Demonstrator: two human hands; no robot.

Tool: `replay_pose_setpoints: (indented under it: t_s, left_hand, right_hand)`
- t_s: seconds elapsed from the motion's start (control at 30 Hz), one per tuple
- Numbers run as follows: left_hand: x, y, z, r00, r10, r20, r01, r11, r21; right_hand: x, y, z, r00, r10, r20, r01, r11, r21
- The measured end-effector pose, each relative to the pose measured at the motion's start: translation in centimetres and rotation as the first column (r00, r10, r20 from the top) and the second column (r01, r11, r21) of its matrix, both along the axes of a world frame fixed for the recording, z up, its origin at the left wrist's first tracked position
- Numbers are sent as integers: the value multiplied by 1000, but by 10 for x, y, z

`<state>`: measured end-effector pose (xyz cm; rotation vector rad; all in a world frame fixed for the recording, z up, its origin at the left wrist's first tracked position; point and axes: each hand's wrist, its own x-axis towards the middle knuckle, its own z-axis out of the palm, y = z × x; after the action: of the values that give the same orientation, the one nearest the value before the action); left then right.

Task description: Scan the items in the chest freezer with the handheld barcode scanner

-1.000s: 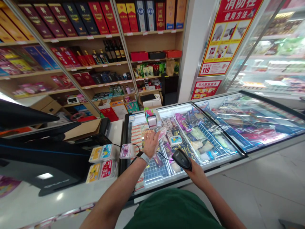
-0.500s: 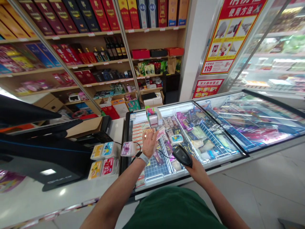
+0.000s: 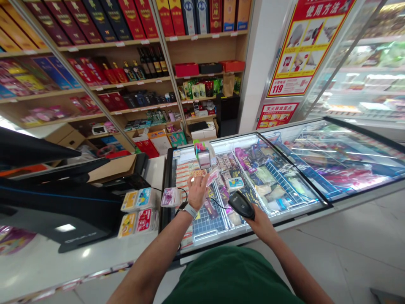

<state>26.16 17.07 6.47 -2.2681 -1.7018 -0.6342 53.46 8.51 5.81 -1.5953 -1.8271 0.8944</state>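
My right hand (image 3: 261, 223) is wrapped round the handle of a black barcode scanner (image 3: 240, 204), whose head points left over the freezer's glass top. A thin black cable runs from it toward my left wrist. My left hand (image 3: 198, 192), with a watch (image 3: 189, 208) on the wrist, is closed on a small pink-and-white packet (image 3: 212, 176). Its fingers hide part of the packet. Just beyond those fingers shows an orange-patterned item (image 3: 198, 173). A flat tub with a blue-and-yellow label (image 3: 234, 183) lies on the glass between the hands, and a purple-labelled tub (image 3: 171, 197) lies left of my left hand.
Stacked tubs with coloured labels (image 3: 144, 219) stand on the white counter (image 3: 95, 266), beside a large black checkout screen (image 3: 47, 211). A colourful item (image 3: 200, 148) stands at the freezer's (image 3: 316, 203) far side. Stocked shelves (image 3: 120, 86) rise behind, and a pillar bears red signs (image 3: 292, 63).
Both hands keep almost the same place and grip. The view has shifted very slightly.
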Motion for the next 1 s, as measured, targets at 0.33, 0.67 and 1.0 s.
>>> replay_pose_setpoints:
  t_s: [0.33, 0.67, 1.0]
  left_hand:
    - [1, -2, 1, 1000, -11, 29, 12, 1000, -16]
    - [1, -4, 0, 1000, -7, 24, 7, 1000, -22]
    - [2, -6, 3, 1000, 4, 21, -4, 1000, -28]
  right_hand:
    - [1, 2, -4, 1000, 6, -7, -6, 999, 32]
    - [1, 0, -2, 1000, 20, 4, -20, 999, 48]
    - [1, -1, -2, 1000, 11, 7, -11, 1000, 25]
